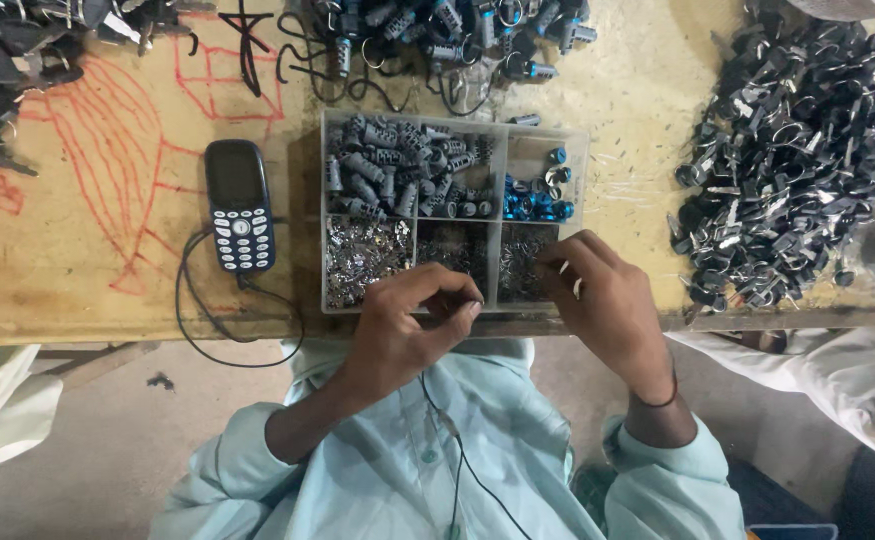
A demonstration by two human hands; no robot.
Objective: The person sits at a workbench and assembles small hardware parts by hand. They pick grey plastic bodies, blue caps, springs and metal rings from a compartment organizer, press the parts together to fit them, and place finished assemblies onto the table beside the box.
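- left hand (407,325): fingertips pinched together on a tiny part, too small to identify.
- right hand (602,300): fingers curled over the clear plastic compartment box (547,135) on the worn wooden tabletop (87,280); whether it grips anything cannot be told.

The person wears a pale blue-green shirt (437,470) with sleeves pushed up (bunched near the elbows), a dark band (657,402) at the right wrist, and a thin black cord (467,470) down the chest.
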